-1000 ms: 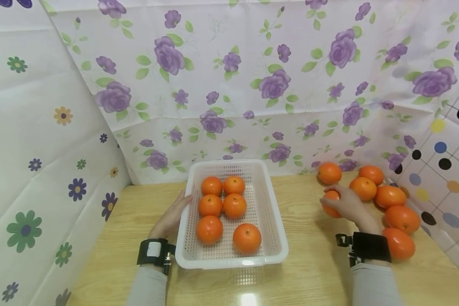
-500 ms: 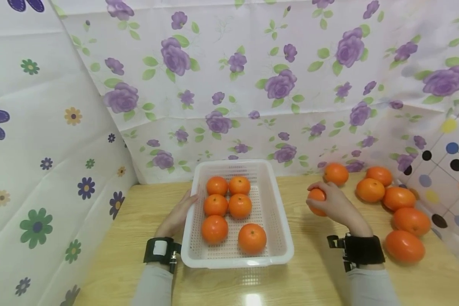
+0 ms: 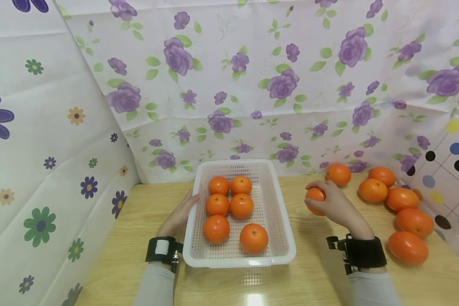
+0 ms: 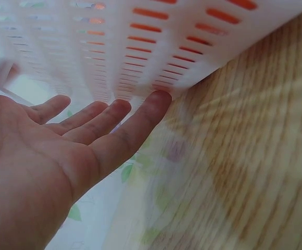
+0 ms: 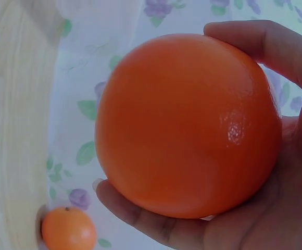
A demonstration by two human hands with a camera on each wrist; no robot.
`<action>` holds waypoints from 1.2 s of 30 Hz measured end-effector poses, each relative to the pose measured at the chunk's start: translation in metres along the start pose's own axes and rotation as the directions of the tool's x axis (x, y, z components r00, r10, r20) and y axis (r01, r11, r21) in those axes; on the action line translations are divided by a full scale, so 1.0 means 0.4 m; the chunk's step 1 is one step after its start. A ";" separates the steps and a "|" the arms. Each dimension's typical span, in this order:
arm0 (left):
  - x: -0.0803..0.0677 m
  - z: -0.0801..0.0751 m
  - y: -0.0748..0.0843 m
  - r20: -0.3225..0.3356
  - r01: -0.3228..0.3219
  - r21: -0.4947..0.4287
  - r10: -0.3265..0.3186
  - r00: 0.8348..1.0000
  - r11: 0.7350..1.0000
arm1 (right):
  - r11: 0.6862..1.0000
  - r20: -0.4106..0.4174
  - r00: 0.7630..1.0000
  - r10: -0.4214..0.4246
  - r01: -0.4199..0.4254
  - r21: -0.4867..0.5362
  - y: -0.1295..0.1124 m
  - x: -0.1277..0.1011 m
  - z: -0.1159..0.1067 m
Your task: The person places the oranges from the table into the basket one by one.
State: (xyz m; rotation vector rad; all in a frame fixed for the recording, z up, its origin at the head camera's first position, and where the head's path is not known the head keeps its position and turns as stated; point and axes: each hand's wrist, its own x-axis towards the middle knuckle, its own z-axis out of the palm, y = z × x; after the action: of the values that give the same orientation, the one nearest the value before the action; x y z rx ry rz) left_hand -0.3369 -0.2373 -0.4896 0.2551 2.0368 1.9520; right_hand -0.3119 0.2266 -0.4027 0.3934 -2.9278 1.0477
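Note:
My right hand point(image 3: 338, 207) grips an orange point(image 3: 315, 201) to the right of the white plastic basket point(image 3: 288, 238). Thumb and fingers reach round this large, smooth orange point(image 5: 187, 125) in the right wrist view. My left hand point(image 3: 178, 216) is at the basket's left side. Seen from the left wrist, that hand point(image 4: 88, 140) has its fingers stretched out, with fingertips at the slotted outer wall point(image 4: 140, 47). Inside the basket sit several oranges, five of them grouped at the back and left and one orange point(image 3: 254, 239) nearer the front right.
Several loose oranges point(image 3: 402, 199) lie along the right side of the wooden table point(image 3: 221, 287). One orange point(image 3: 338, 174) stands by the back wall, just beyond my right hand. Flower-patterned sheets point(image 3: 233, 85) enclose the table at the back and sides.
My right hand has carried the orange left, away from the loose ones and toward the basket, and has barely moved in the last half second. The left hand stays at the basket.

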 end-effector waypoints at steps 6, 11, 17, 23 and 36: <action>-0.006 0.000 0.005 -0.005 -0.004 -0.003 0.004 1.000 1.000 | 0.998 -0.013 0.997 -0.070 0.070 -0.001 -0.034 -0.003 -0.008; -0.009 0.001 0.003 -0.019 -0.006 0.005 0.006 1.000 1.000 | 0.992 0.006 0.992 -0.124 0.124 0.017 -0.074 0.004 -0.019; -0.011 0.000 0.004 -0.018 -0.005 0.009 0.005 1.000 1.000 | 0.987 0.053 0.986 -0.155 0.154 0.037 -0.125 0.015 -0.044; -0.008 0.001 0.006 -0.020 -0.001 0.004 0.001 1.000 1.000 | 0.978 0.114 0.973 -0.200 0.192 0.080 -0.177 0.033 -0.045; -0.008 0.000 0.004 -0.029 -0.003 0.030 0.004 1.000 1.000 | 0.967 0.264 0.931 -0.252 0.233 0.099 -0.292 0.094 0.038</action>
State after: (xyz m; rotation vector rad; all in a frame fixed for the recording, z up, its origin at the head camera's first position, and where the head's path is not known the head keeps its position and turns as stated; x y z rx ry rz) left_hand -0.3340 -0.2384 -0.4879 0.2382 2.0866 1.9398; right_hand -0.3196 0.1212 -0.3383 0.9498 -2.9704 1.1371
